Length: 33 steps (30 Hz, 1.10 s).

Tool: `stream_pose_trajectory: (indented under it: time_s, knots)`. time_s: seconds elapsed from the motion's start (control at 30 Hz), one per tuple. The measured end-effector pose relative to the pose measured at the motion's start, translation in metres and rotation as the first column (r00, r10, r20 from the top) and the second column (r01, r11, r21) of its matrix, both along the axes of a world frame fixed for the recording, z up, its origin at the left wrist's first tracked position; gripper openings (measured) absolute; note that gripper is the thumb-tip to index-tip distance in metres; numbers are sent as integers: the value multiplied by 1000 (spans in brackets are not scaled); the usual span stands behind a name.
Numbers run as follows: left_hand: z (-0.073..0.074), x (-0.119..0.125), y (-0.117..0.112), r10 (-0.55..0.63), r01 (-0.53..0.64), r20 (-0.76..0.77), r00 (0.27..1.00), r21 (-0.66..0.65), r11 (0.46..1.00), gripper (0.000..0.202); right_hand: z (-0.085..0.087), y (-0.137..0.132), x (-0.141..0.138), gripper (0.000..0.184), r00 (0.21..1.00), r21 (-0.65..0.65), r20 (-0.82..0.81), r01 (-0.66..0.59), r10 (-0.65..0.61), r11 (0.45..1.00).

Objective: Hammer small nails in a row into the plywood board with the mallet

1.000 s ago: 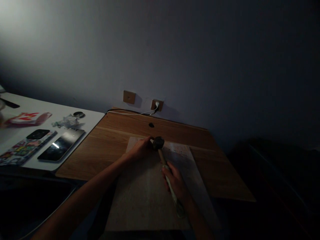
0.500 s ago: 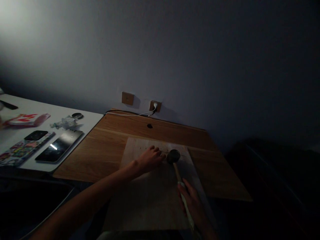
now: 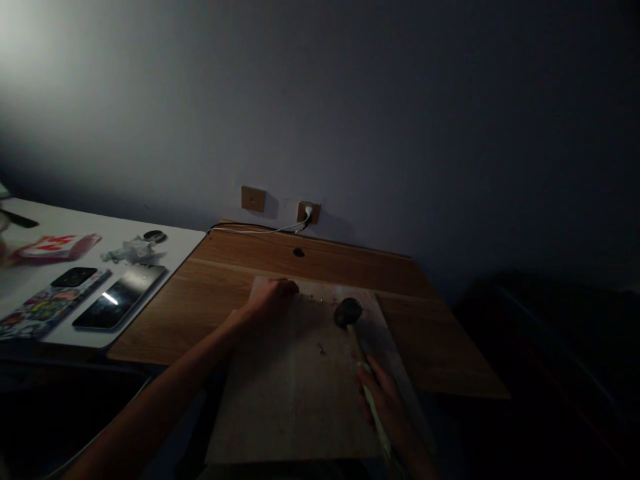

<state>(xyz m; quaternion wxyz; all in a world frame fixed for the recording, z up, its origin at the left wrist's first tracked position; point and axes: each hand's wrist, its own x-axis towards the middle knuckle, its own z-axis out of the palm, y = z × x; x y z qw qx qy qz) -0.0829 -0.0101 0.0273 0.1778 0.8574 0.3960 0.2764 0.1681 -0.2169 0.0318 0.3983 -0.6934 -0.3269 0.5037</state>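
Note:
My right hand (image 3: 384, 395) is wrapped round the pale handle of a mallet (image 3: 349, 312), whose dark round head is over the right part of a wooden board (image 3: 280, 400). At the board's far left edge, my left hand (image 3: 274, 295) has its fingers curled together; what they pinch, if anything, is hidden. Along the far part of the board, to the right of those fingers, several small nails or screws (image 3: 323, 299) form a row. One loose nail or screw (image 3: 321, 349) lies nearer the board's middle.
Under the board is a brown wooden table (image 3: 200, 300) with a cable hole. To the left, a white table (image 3: 185, 237) carries a phone (image 3: 120, 298), a patterned phone case (image 3: 53, 300), a crumpled plastic bag (image 3: 133, 250) and a red-and-white packet (image 3: 60, 247). Cables (image 3: 260, 231) run to a wall socket.
My left hand has moved left and away from the mallet head, to the board's far left. The small fasteners and the loose one now show. The right hand and mallet have hardly moved.

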Motion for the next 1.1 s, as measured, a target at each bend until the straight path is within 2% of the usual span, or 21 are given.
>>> stream_pose_trajectory:
  time_s: [0.2, 0.37, 0.5, 0.6, 0.73, 0.93, 1.1]
  knots:
    - [-10, -3, 0, 25, -21, 122, 992, -37, 999, 28, 3, -1, -1, 58, 1000, 8, 17, -2, 2, 1000]
    - [-15, -5, 1, 31, -27, 124, 992, -34, 999, 25, 4, -1, -2, 55, 1000, 8, 17, -21, 21, 1000]
    - [-18, -6, 1, 10, -9, 116, 993, -5, 1000, 27, 4, -2, -2, 62, 999, 1, 26, -18, 18, 1000]
    - [-17, -7, -1, 12, -13, 102, 995, 17, 1000, 26, 3, -2, -3, 64, 1000, -8, 27, -11, 11, 1000]
    - [-11, -6, -3, 31, -32, 75, 997, 13, 999, 25, 4, 2, -7, 58, 999, 23, 13, -46, 45, 999]
    - [-6, -5, -6, 57, -57, 28, 998, -7, 998, 24, 14, 12, -19, 40, 989, 123, 10, -147, 147, 982]
    - [-5, -5, -8, 51, -51, 17, 999, 7, 999, 26, 17, 19, -26, 38, 990, 142, -3, -140, 142, 980]
